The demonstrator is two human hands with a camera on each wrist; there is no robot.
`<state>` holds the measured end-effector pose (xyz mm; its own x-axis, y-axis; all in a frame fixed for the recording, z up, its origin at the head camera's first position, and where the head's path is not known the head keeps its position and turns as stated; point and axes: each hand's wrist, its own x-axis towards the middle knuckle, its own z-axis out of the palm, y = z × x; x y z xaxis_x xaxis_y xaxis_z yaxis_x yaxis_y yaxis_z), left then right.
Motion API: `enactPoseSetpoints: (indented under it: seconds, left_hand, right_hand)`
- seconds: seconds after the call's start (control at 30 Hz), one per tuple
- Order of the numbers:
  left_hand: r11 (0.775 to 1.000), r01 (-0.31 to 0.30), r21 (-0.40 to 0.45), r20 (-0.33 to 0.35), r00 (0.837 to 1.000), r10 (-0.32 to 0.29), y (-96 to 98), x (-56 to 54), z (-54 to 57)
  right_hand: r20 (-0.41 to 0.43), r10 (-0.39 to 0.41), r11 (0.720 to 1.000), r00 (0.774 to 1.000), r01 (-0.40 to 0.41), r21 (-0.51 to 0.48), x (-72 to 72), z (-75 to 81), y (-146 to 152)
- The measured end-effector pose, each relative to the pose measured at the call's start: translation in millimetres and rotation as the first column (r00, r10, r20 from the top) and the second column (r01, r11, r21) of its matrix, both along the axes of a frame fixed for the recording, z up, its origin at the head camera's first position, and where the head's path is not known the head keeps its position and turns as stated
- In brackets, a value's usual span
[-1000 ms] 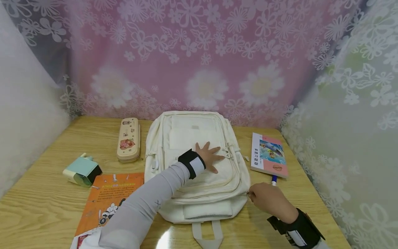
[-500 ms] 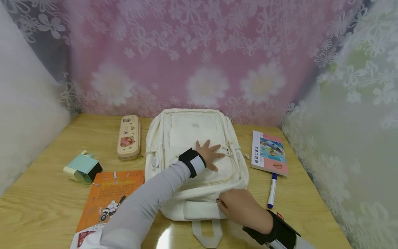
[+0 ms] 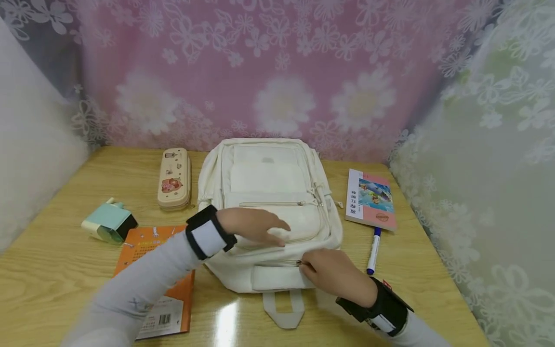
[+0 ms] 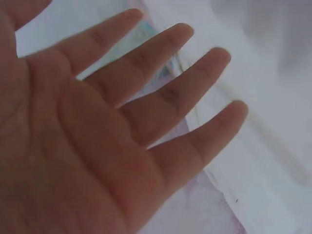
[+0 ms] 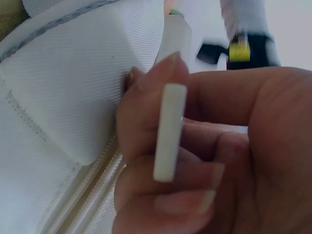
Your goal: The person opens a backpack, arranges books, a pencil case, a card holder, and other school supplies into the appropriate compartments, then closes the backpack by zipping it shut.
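A cream backpack (image 3: 269,176) lies on the wooden table, its top handle loop toward me. My right hand (image 3: 331,272) pinches the zipper pull (image 5: 169,134) near the bag's lower edge; a white bar-shaped end of it shows against the curled fingers. Beside those fingers runs the zipper (image 5: 92,187), its two toothed edges apart in the right wrist view. Over the bag's middle hovers my left hand (image 3: 253,226), its fingers extended and holding nothing. Spread fingers (image 4: 170,100) fill the left wrist view, with the white fabric behind them.
To the left are a cream pencil case (image 3: 173,178), a mint-green sharpener-like gadget (image 3: 110,221) and an orange book (image 3: 186,301), partly under my left sleeve. A pink-and-white book (image 3: 372,198) and a blue-capped marker (image 3: 374,250) lie right. A floral curtain (image 3: 282,72) hangs behind.
My right hand has moved left along the bag's lower zipper with the pull, then stayed there. My left hand has lifted off the bag's front and shifted left and toward me.
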<state>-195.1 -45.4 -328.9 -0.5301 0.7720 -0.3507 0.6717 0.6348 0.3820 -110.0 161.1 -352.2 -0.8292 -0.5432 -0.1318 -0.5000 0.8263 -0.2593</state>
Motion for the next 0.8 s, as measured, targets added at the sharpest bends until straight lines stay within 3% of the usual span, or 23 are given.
enactPoseSetpoints:
  seconds: [0.07, 0.13, 0.23, 0.33, 0.43, 0.5, 0.53, 0.6, 0.73, 0.8]
  left_hand:
    - [1.0, 0.018, 0.023, -0.1, 0.995, -0.015, -9.7, 20.2, -5.9]
    - [0.998, 0.02, 0.055, -0.244, 0.97, -0.006, -15.2, 35.5, -15.5]
    - [0.995, 0.009, 0.1, -0.453, 0.891, 0.037, -16.5, 48.4, -28.9]
    - [0.993, -0.005, 0.114, -0.58, 0.812, 0.07, -13.0, 53.2, -37.4]
    - [0.995, -0.009, 0.098, -0.647, 0.759, 0.071, -9.7, 56.4, -42.8]
    - [0.992, 0.02, 0.123, -0.669, 0.74, 0.068, -6.7, 57.8, -46.1]
    - [0.987, 0.046, 0.154, -0.668, 0.741, 0.07, -4.9, 58.4, -47.4]
    - [0.962, 0.095, 0.255, -0.632, 0.769, 0.092, 0.1, 59.5, -49.7]
    - [0.873, 0.134, 0.469, -0.466, 0.877, 0.116, 12.2, 58.0, -52.4]
    - [0.85, 0.121, 0.512, -0.405, 0.907, 0.115, 16.5, 56.4, -53.3]
  right_hand:
    - [-0.008, -0.01, 1.0, 1.0, 0.01, 0.005, -1.1, 1.3, 0]
    - [-0.016, -0.015, 1.0, 1.0, 0.016, 0.012, -1.8, 2.7, 0]
    - [-0.02, -0.024, 1.0, 1.0, 0.024, 0.014, -1.8, 4.1, -1]
    - [-0.012, -0.045, 0.999, 0.999, 0.045, 0.0, -0.3, 5.2, -1]
    - [0.015, -0.066, 0.997, 0.998, 0.067, -0.033, 2.5, 5.2, -2]
    - [0.033, -0.062, 0.996, 0.998, 0.064, -0.062, 4.1, 4.5, -3]
    - [0.042, -0.056, 0.995, 0.998, 0.059, -0.076, 5.0, 4.5, -3]
    - [0.045, -0.039, 0.994, 0.998, 0.044, -0.103, 6.4, 4.5, -4]
    - [0.025, -0.028, 0.991, 0.999, 0.031, -0.133, 10.1, 8.3, -4]
    - [-0.002, -0.038, 0.99, 0.999, 0.037, -0.135, 11.8, 10.8, -4]
